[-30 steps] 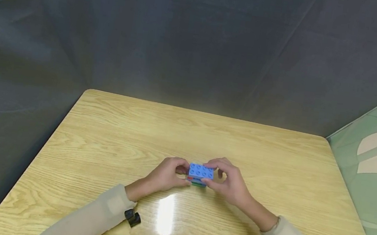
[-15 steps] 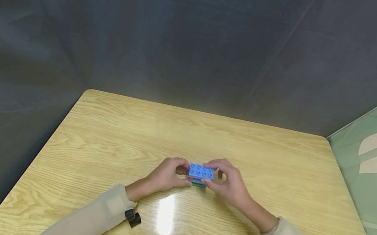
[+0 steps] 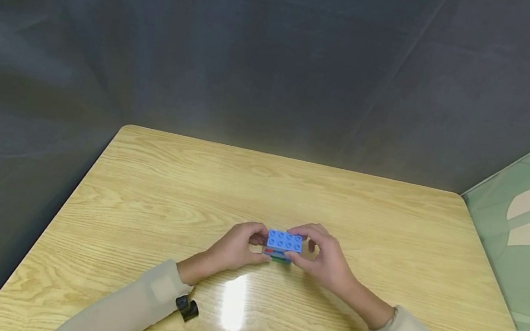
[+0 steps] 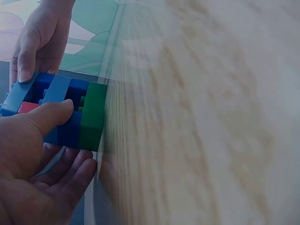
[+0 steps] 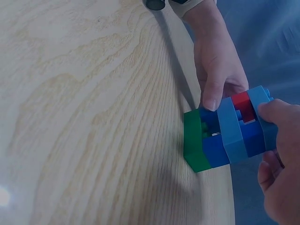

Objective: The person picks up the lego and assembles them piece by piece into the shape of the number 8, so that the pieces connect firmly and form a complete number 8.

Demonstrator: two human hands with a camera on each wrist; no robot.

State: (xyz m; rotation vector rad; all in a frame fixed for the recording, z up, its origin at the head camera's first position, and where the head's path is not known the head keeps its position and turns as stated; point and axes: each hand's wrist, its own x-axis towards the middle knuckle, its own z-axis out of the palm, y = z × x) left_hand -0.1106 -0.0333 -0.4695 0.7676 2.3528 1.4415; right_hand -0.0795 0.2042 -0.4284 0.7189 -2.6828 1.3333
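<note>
Both hands hold a tower of toy building bricks in the middle of the table. A green brick (image 4: pixel 93 115) forms its base, right at the tabletop. Over that come small dark blue bricks, a lighter blue brick (image 5: pixel 232 129), then a red brick (image 5: pixel 243 107) beside a dark blue one. A blue brick (image 3: pixel 284 241) with two rows of studs tops the tower. My right hand (image 3: pixel 325 258) pinches this top brick between thumb and fingers. Lower down, my left hand (image 3: pixel 235 244) grips the tower's left side, its thumb (image 4: pixel 58 112) across the lower layers. Gaps show between the small bricks.
The wooden table (image 3: pixel 168 187) reaches well beyond both hands. A dark curtain (image 3: pixel 257 65) hangs behind it, and a green leaf-patterned cloth (image 3: pixel 526 264) borders its right side. Light glares off the tabletop in front of the hands.
</note>
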